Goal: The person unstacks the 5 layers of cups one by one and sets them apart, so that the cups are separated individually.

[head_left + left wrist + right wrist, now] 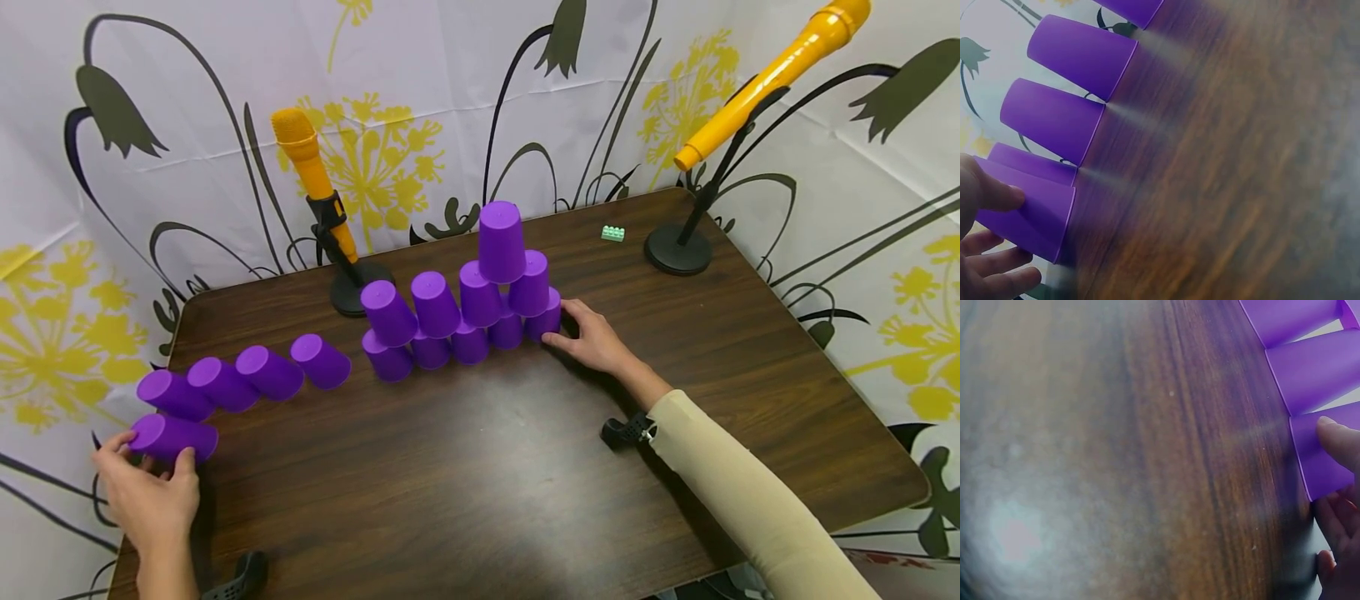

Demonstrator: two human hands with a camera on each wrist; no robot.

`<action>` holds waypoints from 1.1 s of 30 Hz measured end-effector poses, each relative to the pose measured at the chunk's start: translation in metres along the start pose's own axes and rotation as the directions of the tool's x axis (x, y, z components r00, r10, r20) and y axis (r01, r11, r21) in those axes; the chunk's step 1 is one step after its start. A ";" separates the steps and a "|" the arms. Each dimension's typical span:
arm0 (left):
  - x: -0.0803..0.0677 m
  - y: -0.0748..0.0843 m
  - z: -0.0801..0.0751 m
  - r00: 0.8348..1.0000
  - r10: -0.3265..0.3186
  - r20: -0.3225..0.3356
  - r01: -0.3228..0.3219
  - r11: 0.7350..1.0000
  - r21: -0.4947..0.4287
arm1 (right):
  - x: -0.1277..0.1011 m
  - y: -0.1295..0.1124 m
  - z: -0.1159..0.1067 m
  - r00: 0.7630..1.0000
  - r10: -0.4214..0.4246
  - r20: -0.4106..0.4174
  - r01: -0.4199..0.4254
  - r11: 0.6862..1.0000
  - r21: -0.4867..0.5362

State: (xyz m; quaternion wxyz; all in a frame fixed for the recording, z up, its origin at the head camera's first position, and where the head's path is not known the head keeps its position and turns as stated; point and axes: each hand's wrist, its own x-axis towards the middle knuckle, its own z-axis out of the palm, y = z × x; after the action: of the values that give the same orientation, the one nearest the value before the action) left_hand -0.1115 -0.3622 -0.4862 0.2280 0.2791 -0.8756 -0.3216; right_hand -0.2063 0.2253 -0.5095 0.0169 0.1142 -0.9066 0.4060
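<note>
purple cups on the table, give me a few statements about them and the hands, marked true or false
1. The left hand grips the end cup of the row at the table's near left edge. True.
2. The right hand holds the green brick. False: it touches the bottom right cup of the stack; the brick lies apart, near the far edge.
3. One cup tops the stack. True.
4. Both microphones are purple. False: the left microphone and the right microphone are orange-yellow.
</note>
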 end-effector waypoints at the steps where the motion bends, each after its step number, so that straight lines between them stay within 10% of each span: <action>1: -0.001 0.000 0.000 1.000 0.002 -0.004 -0.002 1.000 -0.007 | 0.000 0.000 0.000 1.000 0.000 0.001 0.000 1.000 0.001; 8: -0.005 0.006 -0.005 0.979 0.102 -0.177 -0.113 0.992 -0.053 | 0.000 0.001 0.001 1.000 -0.005 -0.002 0.005 1.000 0.004; 17: -0.017 0.072 -0.011 0.855 0.359 -0.375 -0.394 0.919 -0.019 | 0.001 0.002 0.001 1.000 -0.005 -0.006 0.006 1.000 0.005; 27: -0.054 0.180 0.019 0.694 0.651 -0.307 -0.718 0.654 -0.238 | 0.000 0.001 0.000 1.000 0.003 -0.004 -0.003 1.000 0.004; 33: -0.070 0.225 0.045 0.620 0.759 -0.199 -0.760 0.519 -0.391 | 0.000 0.000 -0.001 1.000 -0.002 0.001 0.002 1.000 -0.002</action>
State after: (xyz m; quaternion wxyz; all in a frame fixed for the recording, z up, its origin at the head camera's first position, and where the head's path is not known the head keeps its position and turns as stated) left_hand -0.1630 -0.1545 -0.3774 0.4031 -0.1891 -0.8120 -0.3774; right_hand -0.2067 0.2259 -0.5089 0.0171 0.1151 -0.9070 0.4048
